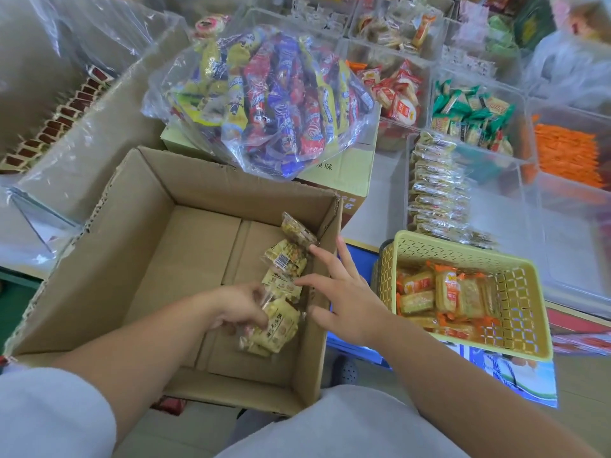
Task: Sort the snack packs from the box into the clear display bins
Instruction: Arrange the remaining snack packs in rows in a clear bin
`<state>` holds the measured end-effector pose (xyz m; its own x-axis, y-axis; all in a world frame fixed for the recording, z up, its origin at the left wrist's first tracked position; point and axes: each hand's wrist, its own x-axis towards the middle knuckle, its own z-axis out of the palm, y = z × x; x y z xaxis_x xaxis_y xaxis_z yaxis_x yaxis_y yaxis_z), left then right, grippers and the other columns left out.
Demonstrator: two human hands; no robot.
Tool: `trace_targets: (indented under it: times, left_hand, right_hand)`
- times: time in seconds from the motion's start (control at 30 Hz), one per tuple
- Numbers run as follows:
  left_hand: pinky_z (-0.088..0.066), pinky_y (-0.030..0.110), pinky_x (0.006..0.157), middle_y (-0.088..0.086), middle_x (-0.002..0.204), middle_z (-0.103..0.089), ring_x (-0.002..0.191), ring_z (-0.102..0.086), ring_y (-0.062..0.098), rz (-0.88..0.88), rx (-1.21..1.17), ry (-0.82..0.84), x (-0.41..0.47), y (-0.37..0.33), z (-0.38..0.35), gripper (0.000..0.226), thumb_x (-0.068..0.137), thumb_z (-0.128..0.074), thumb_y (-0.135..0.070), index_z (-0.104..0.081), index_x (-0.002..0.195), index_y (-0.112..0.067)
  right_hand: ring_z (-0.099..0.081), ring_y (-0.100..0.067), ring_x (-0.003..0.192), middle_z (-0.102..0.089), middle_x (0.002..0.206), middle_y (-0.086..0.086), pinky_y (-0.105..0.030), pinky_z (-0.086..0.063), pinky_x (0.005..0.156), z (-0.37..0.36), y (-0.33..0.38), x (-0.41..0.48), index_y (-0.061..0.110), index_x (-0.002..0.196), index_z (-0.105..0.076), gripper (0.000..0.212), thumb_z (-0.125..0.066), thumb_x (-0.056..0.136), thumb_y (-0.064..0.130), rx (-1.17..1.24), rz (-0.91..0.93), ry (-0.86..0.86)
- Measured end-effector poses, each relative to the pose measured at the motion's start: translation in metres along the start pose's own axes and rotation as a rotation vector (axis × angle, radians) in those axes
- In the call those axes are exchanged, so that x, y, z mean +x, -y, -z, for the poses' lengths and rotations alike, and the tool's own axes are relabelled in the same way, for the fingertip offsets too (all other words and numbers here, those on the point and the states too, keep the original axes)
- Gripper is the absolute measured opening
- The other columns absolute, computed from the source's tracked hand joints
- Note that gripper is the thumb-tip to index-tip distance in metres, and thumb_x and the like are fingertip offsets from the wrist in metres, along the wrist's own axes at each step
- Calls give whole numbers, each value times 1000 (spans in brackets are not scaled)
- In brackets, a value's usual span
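Gathering from the box (132, 226) is the step in hand; the left hand (244, 312) curls round a yellow snack pack (277, 332) by the box's right wall; the right hand (344, 292), fingers spread and holding nothing, touches the remaining packs (287, 257) there; next, probably, lifting them across to the clear bin (496, 200).

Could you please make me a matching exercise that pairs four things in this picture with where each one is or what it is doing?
Things:
1. left hand
2. right hand
3. yellow basket
4. large clear bag

Places or states:
A. lies on a closed carton behind the open box
B. holds orange-wrapped packs, right of the box
C. grips a pale yellow snack pack inside the box
D. fingers spread straight, at the box's right wall

Pairs: 1-C; 2-D; 3-B; 4-A
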<state>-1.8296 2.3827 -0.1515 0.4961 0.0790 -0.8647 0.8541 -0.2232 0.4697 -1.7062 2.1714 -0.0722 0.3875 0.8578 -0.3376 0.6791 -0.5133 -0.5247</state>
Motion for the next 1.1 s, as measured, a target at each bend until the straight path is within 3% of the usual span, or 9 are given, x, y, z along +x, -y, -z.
trace_targets:
  times: [0.13,0.27,0.43,0.53,0.6,0.73,0.97,1.03,1.1]
  left_hand:
    - [-47,27,45,11,104,-71,60,-62,17,29,-296,-147,8,-3,10,66,79,-77,-4,-47,137,-20]
    - [-58,33,61,8,105,-64,86,-66,24,82,-448,-119,20,-12,-3,79,86,-72,-8,-35,154,-20]
    - [-58,29,66,5,71,-77,65,-71,20,116,-661,-49,28,-26,-18,22,88,-69,-15,-70,108,-8]
    - [-57,39,85,10,82,-78,84,-70,27,128,-774,-3,26,-33,-20,23,87,-68,-15,-69,109,-7]
    - [-57,38,82,14,84,-77,85,-70,30,143,-830,22,23,-40,-21,23,88,-62,-13,-67,110,-5]
    - [-55,42,83,17,88,-77,88,-70,32,145,-826,72,13,-46,-27,22,93,-62,-21,-70,104,-4]
    - [-50,59,105,26,119,-72,113,-68,40,85,-642,7,-2,-36,-33,37,96,-68,-14,-59,130,-1]
    - [-50,56,106,25,130,-66,121,-64,40,58,-485,-82,-10,-31,-27,50,91,-75,-15,-54,134,-2]
    - [-58,54,96,19,120,-71,108,-70,35,27,-411,-167,-23,-26,-19,48,87,-79,-14,-55,128,-8]
  right_hand:
    - [39,-12,145,-1,166,19,-70,-27,112,-1,-1,1,45,135,-53,51,-53,86,35,5,-1,-3]
    - [39,-11,145,-1,166,19,-70,-30,111,-1,-3,1,45,136,-52,51,-54,86,35,-9,1,-8]
    - [39,-12,145,-1,166,20,-71,-29,110,-3,-3,3,46,135,-51,51,-53,85,37,-32,-4,-16]
    - [38,-12,146,0,165,20,-71,-32,109,-4,-5,4,49,134,-50,50,-55,86,36,-34,-2,-24]
    - [38,-12,146,0,165,21,-70,-32,109,-4,-5,4,51,134,-47,51,-56,86,37,-37,1,-25]
    - [39,-12,145,1,165,22,-72,-30,110,-3,-5,3,51,135,-46,53,-53,84,38,-39,-1,-19]
    - [42,-9,143,2,165,22,-68,-28,113,0,-6,3,46,137,-48,53,-51,84,42,-30,9,18]
    - [42,-8,143,1,165,23,-67,-28,113,1,-9,2,48,144,-40,60,-53,86,42,-21,23,6]
    - [40,-6,143,1,165,24,-65,-27,114,2,-11,1,50,151,-25,71,-55,87,45,-5,37,-11]
